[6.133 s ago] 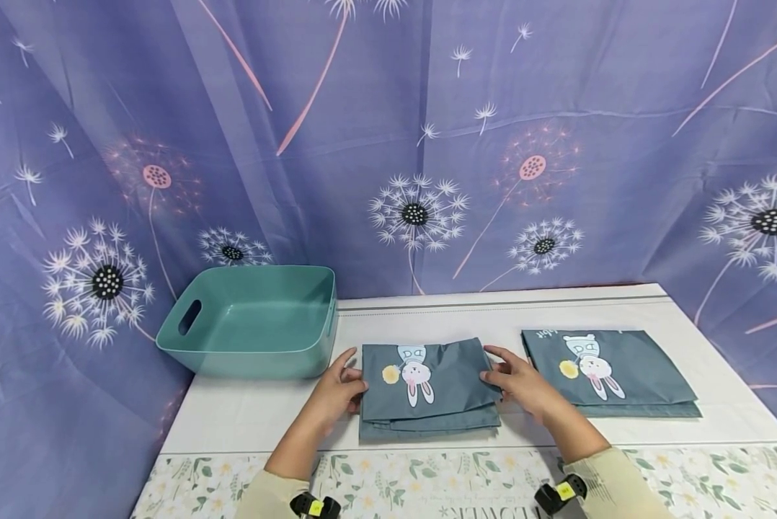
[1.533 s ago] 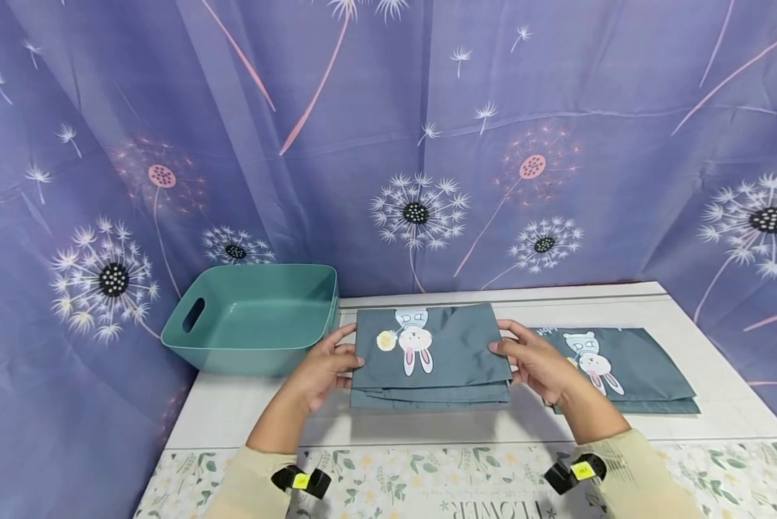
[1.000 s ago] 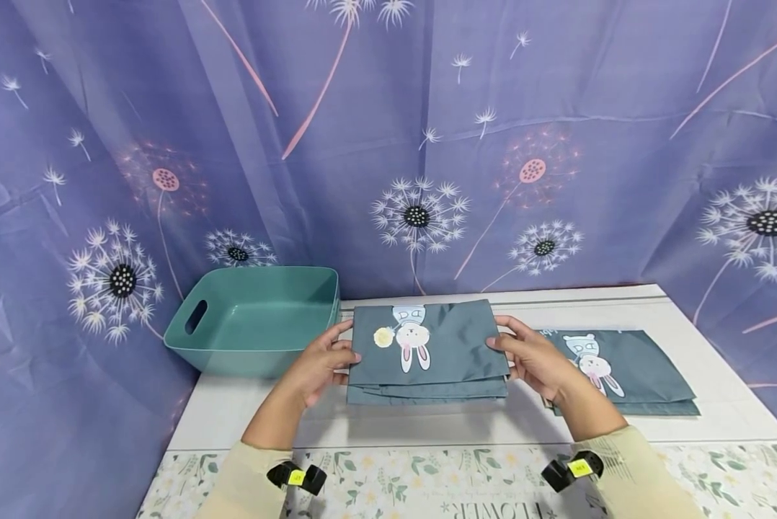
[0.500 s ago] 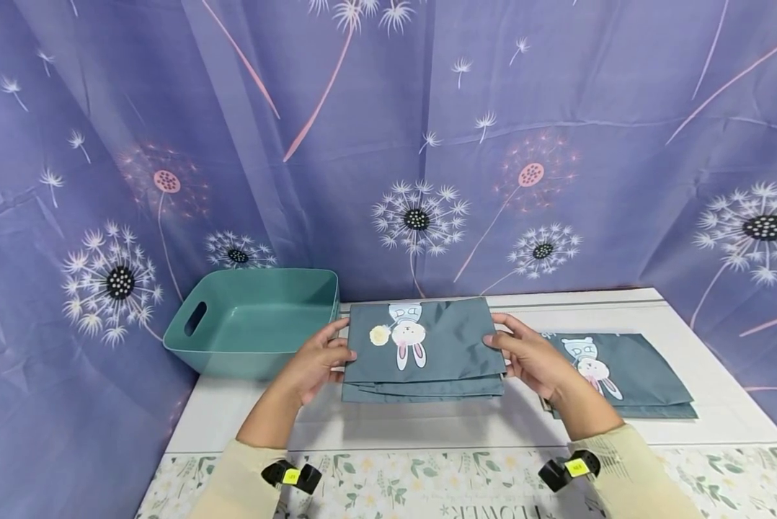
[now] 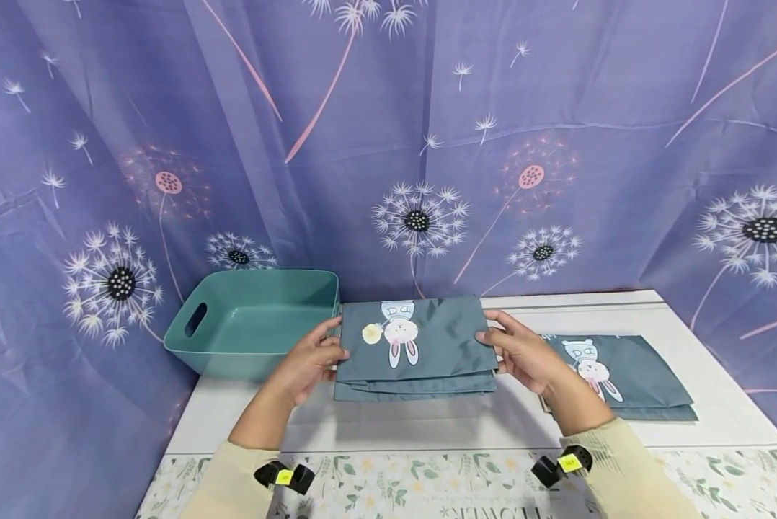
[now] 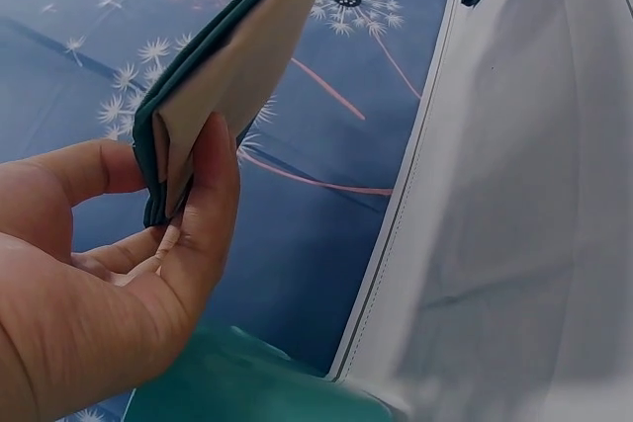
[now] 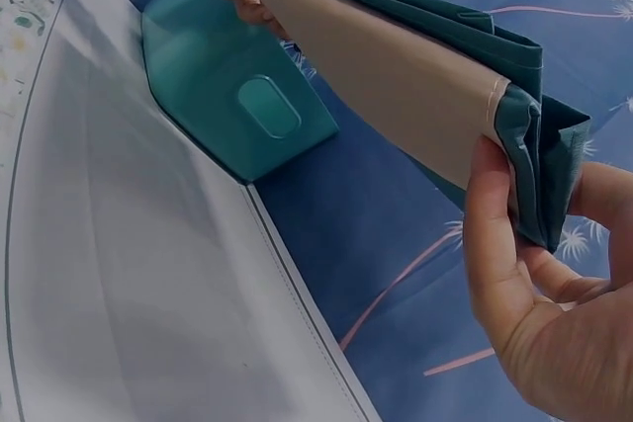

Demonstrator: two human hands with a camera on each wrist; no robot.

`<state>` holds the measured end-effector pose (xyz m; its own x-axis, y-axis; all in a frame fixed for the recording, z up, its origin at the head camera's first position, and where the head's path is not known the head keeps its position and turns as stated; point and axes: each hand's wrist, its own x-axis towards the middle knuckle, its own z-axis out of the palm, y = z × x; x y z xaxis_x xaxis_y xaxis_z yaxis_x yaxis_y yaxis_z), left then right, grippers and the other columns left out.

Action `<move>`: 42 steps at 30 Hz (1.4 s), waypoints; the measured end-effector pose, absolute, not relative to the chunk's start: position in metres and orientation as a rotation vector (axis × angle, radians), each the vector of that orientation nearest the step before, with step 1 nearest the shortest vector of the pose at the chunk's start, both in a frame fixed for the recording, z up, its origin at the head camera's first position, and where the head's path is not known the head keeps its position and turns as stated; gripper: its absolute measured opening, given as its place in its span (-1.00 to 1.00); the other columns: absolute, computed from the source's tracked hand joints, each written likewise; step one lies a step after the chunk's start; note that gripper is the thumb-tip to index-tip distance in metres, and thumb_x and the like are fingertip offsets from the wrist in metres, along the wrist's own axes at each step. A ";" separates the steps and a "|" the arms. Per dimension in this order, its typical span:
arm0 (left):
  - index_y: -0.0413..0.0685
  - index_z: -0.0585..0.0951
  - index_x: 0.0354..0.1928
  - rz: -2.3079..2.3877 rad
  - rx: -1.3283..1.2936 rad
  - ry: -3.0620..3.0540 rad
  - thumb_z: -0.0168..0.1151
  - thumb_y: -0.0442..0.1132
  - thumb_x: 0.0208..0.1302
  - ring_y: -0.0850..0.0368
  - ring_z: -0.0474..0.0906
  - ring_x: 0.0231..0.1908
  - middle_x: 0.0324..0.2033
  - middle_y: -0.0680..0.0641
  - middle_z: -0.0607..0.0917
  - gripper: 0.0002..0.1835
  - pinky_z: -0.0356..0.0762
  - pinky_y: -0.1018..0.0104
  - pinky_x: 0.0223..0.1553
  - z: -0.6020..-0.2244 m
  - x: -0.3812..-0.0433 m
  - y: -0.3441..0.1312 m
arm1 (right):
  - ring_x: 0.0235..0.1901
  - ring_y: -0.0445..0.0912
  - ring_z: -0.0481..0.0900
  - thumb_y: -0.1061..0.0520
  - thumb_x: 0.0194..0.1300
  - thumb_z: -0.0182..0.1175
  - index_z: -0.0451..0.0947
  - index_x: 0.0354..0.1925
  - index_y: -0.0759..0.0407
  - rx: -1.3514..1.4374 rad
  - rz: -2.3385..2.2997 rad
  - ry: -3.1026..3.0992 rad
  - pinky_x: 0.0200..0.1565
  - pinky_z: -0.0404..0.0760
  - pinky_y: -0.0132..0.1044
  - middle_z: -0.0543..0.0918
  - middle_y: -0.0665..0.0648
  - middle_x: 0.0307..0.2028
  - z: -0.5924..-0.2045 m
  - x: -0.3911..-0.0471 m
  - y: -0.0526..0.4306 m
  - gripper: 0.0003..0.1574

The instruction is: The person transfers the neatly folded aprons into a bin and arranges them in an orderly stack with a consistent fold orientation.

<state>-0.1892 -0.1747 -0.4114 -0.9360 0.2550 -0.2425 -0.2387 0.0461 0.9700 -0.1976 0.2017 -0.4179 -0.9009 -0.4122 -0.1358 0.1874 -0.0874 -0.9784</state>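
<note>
"Where is the folded cloth (image 5: 447, 339)?"

"Mid-frame in the head view, held up above the white surface (image 5: 401, 432). Its rabbit print (image 5: 400, 331) faces up, ears toward the bottom of the frame."

"And the hands?"

"The left hand (image 5: 307, 360) has its grip clamped on the cloth's left edge; the right hand (image 5: 525, 353) has its grip clamped on the right edge. Both thumbs lie on the printed side. The wrist views show a beige underside."

"What is nearby?"

"A green bin (image 5: 265, 321) stands left of centre, near the left hand. Right of centre, a second cloth (image 5: 648, 375) lies folded on the surface, also with a rabbit, partly hidden by the right arm."

"Farther out?"

"A purple curtain (image 5: 362, 86) with dandelions fills the top; a flowered strip (image 5: 362, 479) runs along the bottom."
</note>
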 end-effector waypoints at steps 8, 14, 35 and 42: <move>0.08 0.06 0.61 1.938 -0.014 2.010 0.16 -0.36 0.25 0.12 0.49 -0.04 0.43 -0.31 0.27 -0.11 0.45 0.32 -0.24 -0.409 -0.189 -0.181 | -0.32 -0.22 0.75 0.24 0.49 0.07 0.27 0.29 0.03 -0.271 -2.085 1.729 -0.41 0.72 -0.34 0.69 -0.08 -0.21 -0.414 -0.201 0.194 -0.52; 0.10 0.10 0.59 1.950 -0.014 2.002 0.12 -0.39 0.27 0.13 0.54 -0.10 0.34 -0.29 0.39 -0.15 0.49 0.30 -0.20 -0.410 -0.191 -0.185 | -0.34 -0.24 0.73 0.22 0.50 0.07 0.24 0.31 0.04 -0.266 -2.073 1.742 -0.44 0.69 -0.39 0.66 -0.09 -0.25 -0.411 -0.200 0.190 -0.51; 0.07 0.11 0.57 1.929 0.005 2.024 0.10 -0.39 0.26 0.18 0.53 -0.20 0.03 -0.03 0.56 -0.17 0.47 0.32 -0.26 -0.403 -0.196 -0.197 | -0.31 -0.19 0.76 0.25 0.49 0.06 0.26 0.30 0.05 -0.251 -2.116 1.719 -0.37 0.76 -0.27 0.70 -0.05 -0.21 -0.409 -0.202 0.177 -0.51; 0.05 0.06 0.59 1.927 0.024 2.016 0.10 -0.38 0.27 0.20 0.52 -0.21 0.09 -0.07 0.53 -0.14 0.51 0.32 -0.23 -0.398 -0.198 -0.204 | -0.33 -0.19 0.77 0.21 0.51 0.06 0.25 0.33 0.05 -0.265 -2.119 1.711 -0.38 0.76 -0.26 0.76 -0.07 -0.27 -0.406 -0.204 0.173 -0.51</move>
